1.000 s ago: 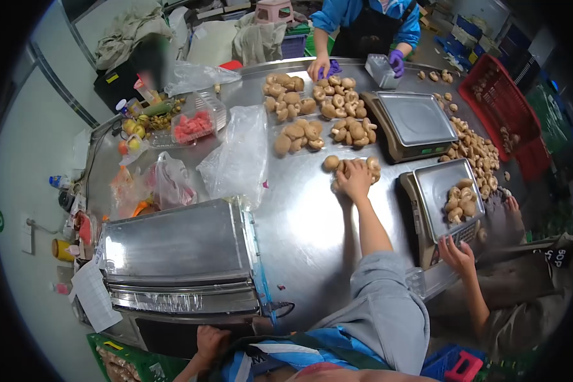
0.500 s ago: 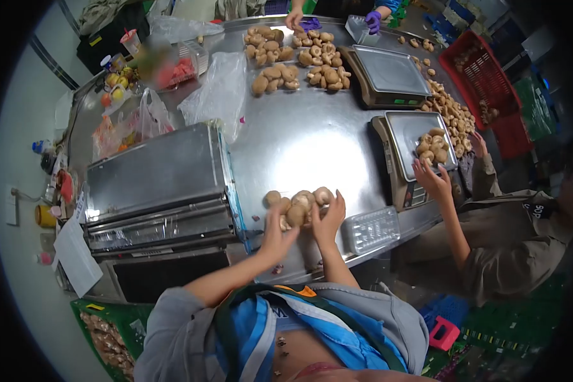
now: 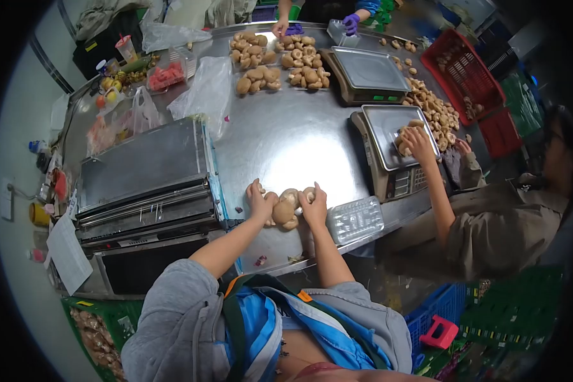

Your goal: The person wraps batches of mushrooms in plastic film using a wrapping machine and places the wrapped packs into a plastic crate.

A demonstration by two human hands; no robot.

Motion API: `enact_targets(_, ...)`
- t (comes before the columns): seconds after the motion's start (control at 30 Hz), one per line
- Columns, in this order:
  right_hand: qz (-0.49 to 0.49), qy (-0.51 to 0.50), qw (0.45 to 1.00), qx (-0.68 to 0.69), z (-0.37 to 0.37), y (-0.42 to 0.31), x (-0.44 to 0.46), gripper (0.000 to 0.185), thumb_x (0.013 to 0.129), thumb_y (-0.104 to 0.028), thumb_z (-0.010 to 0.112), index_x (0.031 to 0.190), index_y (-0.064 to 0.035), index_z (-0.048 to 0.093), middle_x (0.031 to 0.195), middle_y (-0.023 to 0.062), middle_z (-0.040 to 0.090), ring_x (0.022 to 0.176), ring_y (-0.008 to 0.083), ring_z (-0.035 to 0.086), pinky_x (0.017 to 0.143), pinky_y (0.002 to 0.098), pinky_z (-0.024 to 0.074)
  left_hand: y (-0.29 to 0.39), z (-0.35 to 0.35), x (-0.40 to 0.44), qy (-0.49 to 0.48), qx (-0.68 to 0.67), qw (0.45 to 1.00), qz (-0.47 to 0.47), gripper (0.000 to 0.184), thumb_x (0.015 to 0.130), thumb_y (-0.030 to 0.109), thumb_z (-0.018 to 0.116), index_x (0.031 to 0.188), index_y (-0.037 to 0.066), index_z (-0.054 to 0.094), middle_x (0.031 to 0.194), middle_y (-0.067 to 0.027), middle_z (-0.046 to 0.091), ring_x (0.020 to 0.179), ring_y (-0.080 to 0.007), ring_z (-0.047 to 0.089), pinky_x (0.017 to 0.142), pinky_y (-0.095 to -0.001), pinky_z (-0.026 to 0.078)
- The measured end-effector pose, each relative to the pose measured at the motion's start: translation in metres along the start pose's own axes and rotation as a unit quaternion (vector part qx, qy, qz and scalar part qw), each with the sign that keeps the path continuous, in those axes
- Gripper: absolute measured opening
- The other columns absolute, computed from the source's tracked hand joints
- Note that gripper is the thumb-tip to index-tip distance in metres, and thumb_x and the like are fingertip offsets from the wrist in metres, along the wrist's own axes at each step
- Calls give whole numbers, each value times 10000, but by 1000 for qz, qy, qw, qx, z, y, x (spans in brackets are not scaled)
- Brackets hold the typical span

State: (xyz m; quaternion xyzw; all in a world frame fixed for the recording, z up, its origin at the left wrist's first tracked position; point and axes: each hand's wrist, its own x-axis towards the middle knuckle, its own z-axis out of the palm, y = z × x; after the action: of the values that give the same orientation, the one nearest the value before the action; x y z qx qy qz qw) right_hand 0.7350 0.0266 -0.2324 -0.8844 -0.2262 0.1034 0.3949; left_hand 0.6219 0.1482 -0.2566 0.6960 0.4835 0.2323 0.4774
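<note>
Both of the wearer's hands are at the near part of the metal table [image 3: 293, 127]. A cluster of mushrooms [image 3: 286, 213] lies between them, near the table's front edge. The left hand [image 3: 260, 202] is narrow, its fingers curled on mushrooms at the cluster's left end; the right hand [image 3: 313, 207] is likewise narrow, gripping the right end. Whether a tray sits beneath this cluster cannot be judged from here, as hands and caps cover its base.

Status, completed: four grouped lots [image 3: 309, 78] are arranged at the far side, two by two. Status, outstanding: the cluster is loose on top, with no film visible over it; a loose pile [image 3: 436, 105] lies beyond the scales, not yet divided into lots. In between, the near scale [image 3: 395, 121] carries mushrooms under a seated co-worker's hand [image 3: 417, 141].

Adjacent equipment: a clear plastic tray [image 3: 356, 220] is just beside the right hand, to its right. A metal unit with a roller front [image 3: 149, 162] occupies the left side. The far scale [image 3: 370, 69] shows a lit green display.

Markings: the display digits are illegible. The paper sheet [image 3: 70, 254] at far left bears print too small to read. No brand name is legible.
</note>
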Motion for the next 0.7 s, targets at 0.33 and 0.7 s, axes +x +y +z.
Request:
enact_targets(0.33,-12,35,997,67,-52,-116,45,671,739,-361,649,1250,25,448,1193,233,451,1089,343,477,921,376,404,112,-59,39,50,-19,986,158,630,753,115,624,1305,25,333,1241,-207,354,1119,-349,401,967,-391,346)
enact_targets(0.7,-181,-80,965,171,159,-344,-6,619,733,-320,656,1192,60,488,1130,272,517,1077,368,494,929,396,390,-20,-383,154,134,-105,981,95,462,863,197,555,1274,22,439,1142,-158,481,1030,-244,492,886,-329,405)
